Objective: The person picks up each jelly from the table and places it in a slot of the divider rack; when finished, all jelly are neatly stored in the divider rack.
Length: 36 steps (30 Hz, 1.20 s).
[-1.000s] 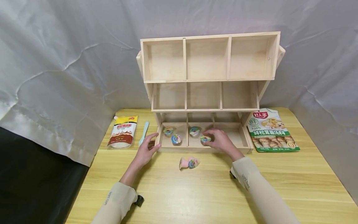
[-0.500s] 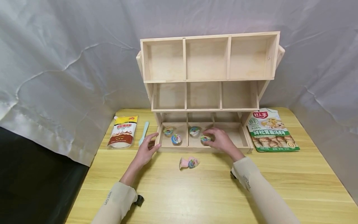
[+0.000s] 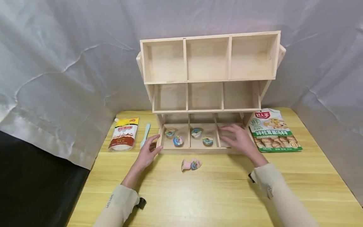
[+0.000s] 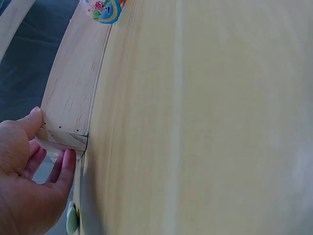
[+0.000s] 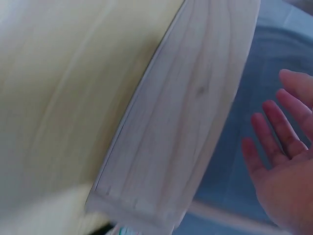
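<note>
A three-tier wooden shelf (image 3: 208,60) stands at the back of the table. My left hand (image 3: 146,154) grips the left front corner of its bottom tray (image 4: 73,83), thumb on one face and fingertips on the end piece in the left wrist view. My right hand (image 3: 241,142) hovers at the bottom right compartment, fingers extended and apart, holding nothing. Two jelly cups (image 3: 178,141) sit in the bottom left compartment. The bottom middle one holds a jelly cup (image 3: 196,133) behind another jelly cup (image 3: 208,141). Two pink jelly cups (image 3: 186,165) lie on the table in front.
Left of the shelf lie a yellow-and-brown food pouch (image 3: 123,134) and a pale green spoon (image 3: 145,135). A green-and-white soup seasoning packet (image 3: 276,132) lies close to its right side. Grey cloth (image 3: 71,82) hangs behind the wooden table (image 3: 181,195).
My right hand has let go of the jelly cup in the bottom middle compartment and moved right, its fingers spreading. My left hand has stayed at the tray corner.
</note>
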Motion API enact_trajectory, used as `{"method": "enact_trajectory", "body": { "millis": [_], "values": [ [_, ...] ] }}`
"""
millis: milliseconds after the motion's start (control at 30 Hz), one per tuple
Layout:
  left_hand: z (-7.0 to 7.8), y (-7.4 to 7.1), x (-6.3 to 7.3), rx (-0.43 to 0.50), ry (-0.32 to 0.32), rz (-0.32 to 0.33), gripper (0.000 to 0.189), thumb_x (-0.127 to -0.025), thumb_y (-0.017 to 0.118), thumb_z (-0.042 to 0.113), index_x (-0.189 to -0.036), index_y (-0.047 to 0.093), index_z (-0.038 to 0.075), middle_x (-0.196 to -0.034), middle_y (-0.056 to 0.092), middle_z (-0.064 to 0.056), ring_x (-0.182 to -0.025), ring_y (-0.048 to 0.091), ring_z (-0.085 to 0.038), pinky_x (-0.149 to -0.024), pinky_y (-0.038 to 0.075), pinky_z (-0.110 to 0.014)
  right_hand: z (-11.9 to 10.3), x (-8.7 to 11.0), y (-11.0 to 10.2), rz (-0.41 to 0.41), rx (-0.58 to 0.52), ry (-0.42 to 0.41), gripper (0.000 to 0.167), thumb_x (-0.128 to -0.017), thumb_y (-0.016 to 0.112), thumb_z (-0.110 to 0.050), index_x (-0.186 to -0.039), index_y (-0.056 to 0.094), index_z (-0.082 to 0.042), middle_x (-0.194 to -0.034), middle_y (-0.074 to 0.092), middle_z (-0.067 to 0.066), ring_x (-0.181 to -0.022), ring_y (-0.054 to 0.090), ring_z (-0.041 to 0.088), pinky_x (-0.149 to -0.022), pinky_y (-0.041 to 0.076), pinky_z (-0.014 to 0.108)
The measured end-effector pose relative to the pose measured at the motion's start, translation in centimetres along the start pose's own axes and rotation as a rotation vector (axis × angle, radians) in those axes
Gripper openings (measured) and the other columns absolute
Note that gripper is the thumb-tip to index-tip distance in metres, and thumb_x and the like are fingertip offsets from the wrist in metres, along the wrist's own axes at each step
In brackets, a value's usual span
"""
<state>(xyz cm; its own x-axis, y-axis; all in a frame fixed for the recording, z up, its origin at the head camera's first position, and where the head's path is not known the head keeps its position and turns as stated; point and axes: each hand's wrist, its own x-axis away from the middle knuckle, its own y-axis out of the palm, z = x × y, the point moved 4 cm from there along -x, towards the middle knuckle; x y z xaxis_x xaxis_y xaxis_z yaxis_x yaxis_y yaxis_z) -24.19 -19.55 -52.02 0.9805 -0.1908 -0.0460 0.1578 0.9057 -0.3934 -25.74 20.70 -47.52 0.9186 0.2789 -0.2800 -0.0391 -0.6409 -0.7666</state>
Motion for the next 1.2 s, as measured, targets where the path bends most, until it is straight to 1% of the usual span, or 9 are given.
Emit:
{"method": "enact_trajectory", "body": {
  "millis": [167, 300, 567, 700, 833, 900, 967, 1100, 1200],
  "values": [
    [-2.4, 0.2, -0.9, -0.048, 0.022, 0.011, 0.058, -0.103, 0.065, 0.013, -0.156, 0.042, 0.01, -0.159, 0.038, -0.021, -0.132, 0.054, -0.047, -0.114, 0.047, -0.058, 1.7, 2.1, -2.7, 0.024, 0.023, 0.046, 0.043, -0.094, 0.077, -0.017, -0.133, 0.066, -0.003, -0.131, 0.063, 0.023, -0.122, 0.058, 0.045, -0.106, 0.045, 0.068],
    [-2.0, 0.2, -0.4, -0.118, 0.043, 0.009, 0.055, -0.104, 0.063, 0.017, -0.155, 0.043, 0.009, -0.159, 0.039, -0.019, -0.126, 0.058, -0.044, -0.11, 0.051, -0.055, 4.0, 3.8, -4.2, 0.023, 0.027, 0.077, 0.048, -0.095, 0.076, -0.018, -0.138, 0.063, -0.002, -0.141, 0.058, 0.027, -0.13, 0.052, 0.05, -0.109, 0.04, 0.073],
    [-1.6, 0.5, -0.2, -0.173, 0.065, 0.006, 0.055, -0.105, 0.061, 0.018, -0.156, 0.042, 0.008, -0.161, 0.037, -0.02, -0.125, 0.06, -0.041, -0.108, 0.054, -0.051, 8.5, 6.4, -5.4, -0.082, -0.02, 0.145, 0.056, -0.096, 0.076, -0.022, -0.145, 0.057, -0.003, -0.156, 0.046, 0.026, -0.143, 0.039, 0.053, -0.114, 0.032, 0.074],
    [-0.8, 0.7, 0.3, -0.275, 0.152, 0.093, 0.055, -0.102, 0.066, 0.016, -0.152, 0.047, 0.006, -0.163, 0.035, -0.019, -0.138, 0.049, -0.044, -0.113, 0.046, -0.06, 9.3, 6.7, -5.2, -0.107, -0.03, 0.139, 0.055, -0.096, 0.075, -0.028, -0.143, 0.06, -0.003, -0.157, 0.047, 0.023, -0.144, 0.038, 0.051, -0.115, 0.031, 0.072],
    [1.2, 1.3, 1.5, -0.371, 0.288, 0.192, 0.056, -0.094, 0.076, 0.014, -0.146, 0.056, 0.009, -0.157, 0.046, -0.016, -0.143, 0.043, -0.041, -0.115, 0.04, -0.065, 9.5, 6.8, -5.1, -0.107, -0.046, 0.155, 0.056, -0.096, 0.076, -0.028, -0.143, 0.06, -0.003, -0.158, 0.046, 0.022, -0.145, 0.037, 0.051, -0.115, 0.03, 0.072],
    [2.3, 2.1, 2.0, -0.351, 0.338, 0.154, 0.056, -0.093, 0.078, 0.014, -0.145, 0.058, 0.01, -0.15, 0.052, -0.016, -0.134, 0.052, -0.038, -0.111, 0.048, -0.059, 9.4, 6.8, -5.2, -0.105, -0.053, 0.166, 0.056, -0.095, 0.077, -0.028, -0.143, 0.06, -0.002, -0.158, 0.046, 0.022, -0.145, 0.037, 0.051, -0.116, 0.03, 0.071],
    [3.1, 3.2, 2.5, -0.314, 0.353, 0.052, 0.056, -0.094, 0.077, 0.016, -0.146, 0.057, 0.01, -0.143, 0.057, -0.017, -0.125, 0.059, -0.036, -0.105, 0.054, -0.053, 9.4, 6.7, -5.3, -0.102, -0.058, 0.167, 0.057, -0.095, 0.077, -0.027, -0.143, 0.059, -0.002, -0.158, 0.046, 0.023, -0.145, 0.037, 0.051, -0.115, 0.031, 0.072],
    [3.2, 5.4, 3.3, -0.298, 0.273, -0.19, 0.063, -0.096, 0.075, 0.026, -0.152, 0.05, 0.015, -0.142, 0.059, -0.012, -0.12, 0.064, -0.03, -0.101, 0.058, -0.047, 9.4, 6.7, -5.3, -0.102, -0.062, 0.148, 0.056, -0.095, 0.077, -0.026, -0.142, 0.059, 0.0, -0.157, 0.046, 0.025, -0.144, 0.037, 0.053, -0.114, 0.031, 0.073],
    [2.6, 6.5, 3.7, -0.332, 0.225, -0.292, 0.071, -0.094, 0.079, 0.03, -0.155, 0.045, 0.019, -0.147, 0.056, -0.007, -0.127, 0.061, -0.027, -0.108, 0.053, -0.047, 9.4, 6.7, -5.1, -0.109, -0.065, 0.148, 0.056, -0.095, 0.077, -0.026, -0.142, 0.059, 0.0, -0.157, 0.046, 0.025, -0.144, 0.037, 0.053, -0.113, 0.031, 0.073]
  ]
}}
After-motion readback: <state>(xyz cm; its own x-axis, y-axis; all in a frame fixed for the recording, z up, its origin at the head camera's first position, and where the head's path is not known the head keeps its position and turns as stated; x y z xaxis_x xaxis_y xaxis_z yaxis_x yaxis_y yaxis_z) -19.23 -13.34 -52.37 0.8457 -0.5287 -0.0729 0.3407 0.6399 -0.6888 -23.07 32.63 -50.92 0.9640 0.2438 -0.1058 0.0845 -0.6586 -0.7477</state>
